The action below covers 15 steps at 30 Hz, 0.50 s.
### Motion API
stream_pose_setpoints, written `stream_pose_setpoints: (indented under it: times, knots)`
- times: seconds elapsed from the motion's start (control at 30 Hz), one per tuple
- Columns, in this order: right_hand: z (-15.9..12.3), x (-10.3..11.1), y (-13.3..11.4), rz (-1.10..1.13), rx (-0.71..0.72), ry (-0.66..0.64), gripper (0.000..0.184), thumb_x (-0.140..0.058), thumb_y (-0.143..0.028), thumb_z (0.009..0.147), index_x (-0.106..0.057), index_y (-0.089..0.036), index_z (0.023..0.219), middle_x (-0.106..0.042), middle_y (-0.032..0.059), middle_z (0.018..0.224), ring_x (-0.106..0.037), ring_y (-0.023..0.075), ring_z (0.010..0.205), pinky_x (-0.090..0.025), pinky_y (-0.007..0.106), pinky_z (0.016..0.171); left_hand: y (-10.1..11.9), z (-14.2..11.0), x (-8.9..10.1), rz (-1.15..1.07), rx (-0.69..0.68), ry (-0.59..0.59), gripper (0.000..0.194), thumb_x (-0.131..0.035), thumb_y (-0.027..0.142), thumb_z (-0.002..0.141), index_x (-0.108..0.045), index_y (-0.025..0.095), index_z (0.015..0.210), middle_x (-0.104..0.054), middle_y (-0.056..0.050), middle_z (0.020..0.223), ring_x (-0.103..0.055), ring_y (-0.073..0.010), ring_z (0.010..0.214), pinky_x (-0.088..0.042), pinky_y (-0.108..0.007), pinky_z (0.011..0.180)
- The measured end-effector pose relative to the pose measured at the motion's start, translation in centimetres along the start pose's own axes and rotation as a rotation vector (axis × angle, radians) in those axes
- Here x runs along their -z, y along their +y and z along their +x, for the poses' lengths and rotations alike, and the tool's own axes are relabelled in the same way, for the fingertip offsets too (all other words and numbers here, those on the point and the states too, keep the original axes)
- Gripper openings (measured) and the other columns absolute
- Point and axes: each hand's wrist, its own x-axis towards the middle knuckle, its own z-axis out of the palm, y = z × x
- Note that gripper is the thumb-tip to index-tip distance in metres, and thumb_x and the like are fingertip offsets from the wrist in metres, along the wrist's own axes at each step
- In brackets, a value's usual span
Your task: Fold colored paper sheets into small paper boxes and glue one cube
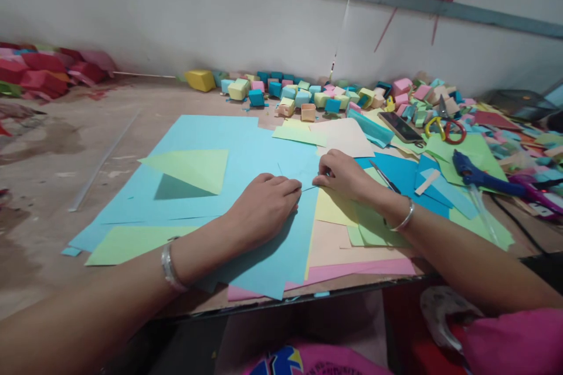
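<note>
Light blue paper sheets (pixel 246 146) are spread over the table in front of me. My left hand (pixel 268 205) rests low over them, its fingers bent and pressed together at the edge of a light blue paper piece (pixel 308 181). My right hand (pixel 341 174) pinches the same piece from the other side, thumb against fingers. A thin dark edge line runs between the two hands. Much of the piece is hidden beneath my fingers. A folded light green sheet (pixel 197 167) stands partly raised left of my left hand, casting a shadow.
Small coloured paper boxes (pixel 303 96) line the wall. On the right lie scissors (pixel 444 126), a phone (pixel 401 128), a blue glue gun (pixel 479 176), a pointed dark-handled tool (pixel 385 177) and coloured sheets. Red paper shapes (pixel 44 73) are heaped at the far left, beyond a clear strip (pixel 105 158).
</note>
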Motion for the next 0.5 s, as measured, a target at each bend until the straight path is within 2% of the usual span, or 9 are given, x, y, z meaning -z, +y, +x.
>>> stream_pose_setpoints:
  times: [0.27, 0.4, 0.5]
  knots:
    - [-0.3, 2.2, 0.2, 0.008, 0.042, -0.079, 0.013, -0.070, -0.011, 0.074, -0.063, -0.017, 0.066, -0.056, 0.0014, 0.075, -0.050, 0.0132, 0.069, -0.037, 0.026, 0.065, -0.4, 0.0, 0.0, -0.009, -0.032, 0.016, 0.024, -0.044, 0.020, 0.095, -0.067, 0.016, 0.104, -0.070, -0.009, 0.108, -0.063, -0.0219, 0.097, -0.043, -0.040, 0.090]
    - [-0.5, 1.5, -0.2, 0.077, 0.058, -0.014, 0.011, -0.068, -0.006, 0.073, -0.066, -0.017, 0.071, -0.054, 0.0019, 0.080, -0.051, 0.0125, 0.071, -0.038, 0.026, 0.069, -0.5, 0.0, -0.2, -0.040, -0.056, 0.062, 0.027, -0.041, 0.019, 0.096, -0.067, 0.017, 0.104, -0.070, -0.009, 0.103, -0.063, -0.0203, 0.095, -0.044, -0.039, 0.092]
    - [-0.5, 0.1, -0.8, 0.114, 0.118, 0.078, 0.007, -0.072, -0.020, 0.077, -0.065, -0.018, 0.075, -0.053, 0.0032, 0.085, -0.050, 0.0147, 0.080, -0.038, 0.026, 0.072, -0.5, 0.1, -0.1, -0.039, -0.063, 0.069, 0.027, -0.041, 0.018, 0.095, -0.067, 0.016, 0.103, -0.069, -0.010, 0.100, -0.063, -0.0204, 0.092, -0.045, -0.040, 0.092]
